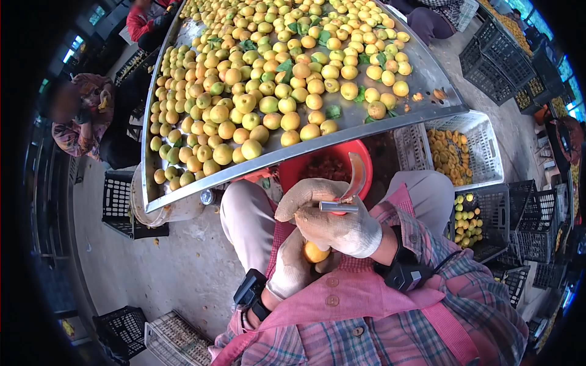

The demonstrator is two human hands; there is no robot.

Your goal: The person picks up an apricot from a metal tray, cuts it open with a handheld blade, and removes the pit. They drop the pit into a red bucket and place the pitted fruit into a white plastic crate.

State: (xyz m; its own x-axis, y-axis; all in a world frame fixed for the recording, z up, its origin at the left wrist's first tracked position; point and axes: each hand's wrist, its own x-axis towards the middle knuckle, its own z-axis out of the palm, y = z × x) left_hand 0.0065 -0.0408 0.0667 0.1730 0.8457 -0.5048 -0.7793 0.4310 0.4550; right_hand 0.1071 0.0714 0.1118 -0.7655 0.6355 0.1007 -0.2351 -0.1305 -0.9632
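Note:
Both of my hands wear light, stained gloves and meet above my lap. My left hand (294, 263) is closed around a yellow-orange fruit (315, 252), which shows between the two hands. Just above it, my right hand (336, 219) grips a tool with a metal tube (339, 207) and a curved blade (358, 174) that points up and away from me. The fingertips of my right hand are hidden. Beyond the hands, a red basin (360, 149) holds dark scraps under the edge of the metal table.
The metal table (427, 113) carries many yellow fruits (244, 104). At right, a white crate (488, 146) holds cut fruit pieces, and a dark crate (497, 213) holds whole fruits. Black crates (119, 204) stand at left. A person (82, 119) sits at the far left; others are behind.

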